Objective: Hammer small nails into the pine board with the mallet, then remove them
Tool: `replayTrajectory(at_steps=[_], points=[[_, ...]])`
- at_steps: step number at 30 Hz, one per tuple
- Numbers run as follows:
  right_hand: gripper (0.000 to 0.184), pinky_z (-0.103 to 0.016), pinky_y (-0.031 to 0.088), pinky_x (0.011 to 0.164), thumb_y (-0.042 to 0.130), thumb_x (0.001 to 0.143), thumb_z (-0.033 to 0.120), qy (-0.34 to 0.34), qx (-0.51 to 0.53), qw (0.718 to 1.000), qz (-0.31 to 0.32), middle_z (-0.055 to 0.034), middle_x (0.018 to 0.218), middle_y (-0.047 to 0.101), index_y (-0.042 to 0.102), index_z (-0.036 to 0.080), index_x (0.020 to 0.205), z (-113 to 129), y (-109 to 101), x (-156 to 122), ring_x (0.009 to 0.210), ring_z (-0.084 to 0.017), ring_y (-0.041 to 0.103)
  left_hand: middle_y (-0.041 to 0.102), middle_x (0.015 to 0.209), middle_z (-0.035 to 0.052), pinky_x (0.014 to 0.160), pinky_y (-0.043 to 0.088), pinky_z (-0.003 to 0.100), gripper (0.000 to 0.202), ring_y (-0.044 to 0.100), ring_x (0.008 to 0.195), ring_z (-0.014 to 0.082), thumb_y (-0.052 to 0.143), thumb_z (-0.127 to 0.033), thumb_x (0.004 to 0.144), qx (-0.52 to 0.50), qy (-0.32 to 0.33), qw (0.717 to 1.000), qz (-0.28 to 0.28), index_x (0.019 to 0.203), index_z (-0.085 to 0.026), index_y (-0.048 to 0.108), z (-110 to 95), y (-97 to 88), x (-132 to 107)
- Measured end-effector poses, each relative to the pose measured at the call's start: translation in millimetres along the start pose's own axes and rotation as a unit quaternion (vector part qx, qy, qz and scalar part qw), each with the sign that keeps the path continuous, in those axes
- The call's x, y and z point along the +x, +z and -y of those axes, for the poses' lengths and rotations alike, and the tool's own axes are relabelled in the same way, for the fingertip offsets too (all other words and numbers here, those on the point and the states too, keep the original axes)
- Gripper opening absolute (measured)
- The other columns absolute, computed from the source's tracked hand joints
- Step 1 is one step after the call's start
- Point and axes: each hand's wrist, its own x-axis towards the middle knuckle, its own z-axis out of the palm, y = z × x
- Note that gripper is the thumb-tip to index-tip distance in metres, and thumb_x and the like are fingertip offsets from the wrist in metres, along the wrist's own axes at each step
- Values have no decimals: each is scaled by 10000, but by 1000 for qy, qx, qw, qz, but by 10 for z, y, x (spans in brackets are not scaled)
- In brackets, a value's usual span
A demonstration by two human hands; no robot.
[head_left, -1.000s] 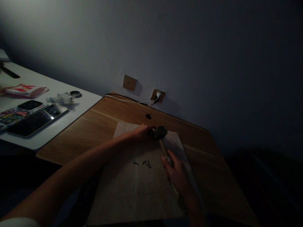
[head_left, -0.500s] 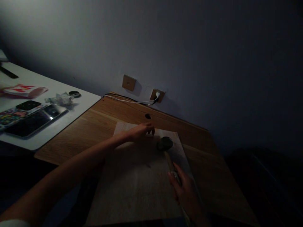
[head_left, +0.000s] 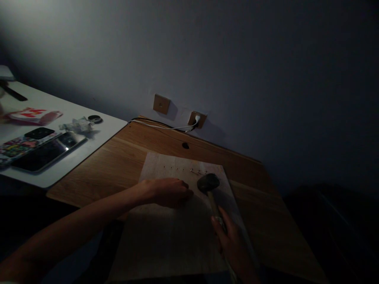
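A pale wooden board (head_left: 166, 240) lies on a brown wooden desk (head_left: 124, 157). My right hand (head_left: 233, 242) is wrapped round the handle of a hammer (head_left: 209, 184), whose dark head rests low over the board's far right part. My left hand (head_left: 170, 192) lies on the board just left of the hammer head, fingers curled down; what is under them is hidden. A row of small nails (head_left: 189, 170) stands along the board's far edge.
A white table (head_left: 56, 163) at the left carries phones (head_left: 44, 152), a red and white packet (head_left: 32, 115) and a small dark lid (head_left: 95, 118). Two wall sockets (head_left: 161, 103) sit behind the desk, with a white cable (head_left: 166, 126) plugged in. The scene is dim.
My left hand has drawn back from the board's far edge toward me, uncovering the row of nails. The hammer head pulled back from that edge and to the right.
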Motion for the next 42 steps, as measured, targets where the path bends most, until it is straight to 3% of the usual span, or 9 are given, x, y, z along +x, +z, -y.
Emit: replayTrajectory(at_steps=[3,7,10,13,21,29,33,37,42], points=[[801,-256,394,376,552,895,644,21,-3,1000,16,45,576,539,543,117,1498,-21,13,2,415,-153,500,700,879,44,613,416,255,84,612,702,149,677,-99,835,-37,5,999,-35,830,-183,682,147,-59,53],[786,-239,377,367,566,897,627,20,10,1000,15,53,588,534,532,118,1496,-3,29,-14,427,-144,505,709,904,18,679,453,193,189,644,759,114,629,-16,809,-122,-35,984,-127,905,-168,690,506,-104,193],[772,-235,393,378,559,897,632,24,23,999,8,48,618,554,541,127,1481,13,33,-24,443,-140,513,729,882,17,685,452,195,235,660,761,120,601,0,803,-124,-112,970,-179,945,-153,709,764,-18,276],[783,-234,408,390,552,898,636,19,28,999,13,57,618,543,526,120,1487,-5,30,-15,442,-133,502,755,945,27,732,461,217,256,685,823,143,613,-43,820,-96,-144,964,-203,1011,-172,726,898,118,293],[807,-232,387,370,541,923,618,19,22,999,31,62,607,530,464,107,1543,-52,26,17,417,-128,481,751,962,15,780,472,224,243,689,861,148,616,-91,847,-98,-129,962,-220,1030,-212,720,950,242,239],[694,-240,367,377,549,925,576,-64,15,997,44,67,607,508,588,86,1415,324,145,161,402,-118,467,753,1005,35,821,476,220,192,697,912,149,604,-84,876,-111,-129,959,-226,997,-185,713,905,213,245],[680,-239,362,387,552,922,566,-85,15,995,42,60,607,527,600,83,1398,485,238,287,409,-120,469,769,964,13,769,466,203,296,713,866,144,602,-83,864,-131,-160,952,-224,1120,-214,677,917,229,263],[657,-242,377,394,533,929,560,-98,0,994,48,55,606,535,621,91,1381,563,311,348,402,-120,466,772,947,13,728,461,209,374,722,850,158,614,-94,860,-150,-175,942,-244,1207,-231,636,925,264,273],[637,-251,406,419,540,920,557,-108,-29,993,48,20,663,597,654,122,1371,583,347,374,427,-128,490,759,924,39,672,447,224,394,714,804,174,659,-113,842,-160,-169,939,-254,1230,-174,633,906,261,263]])
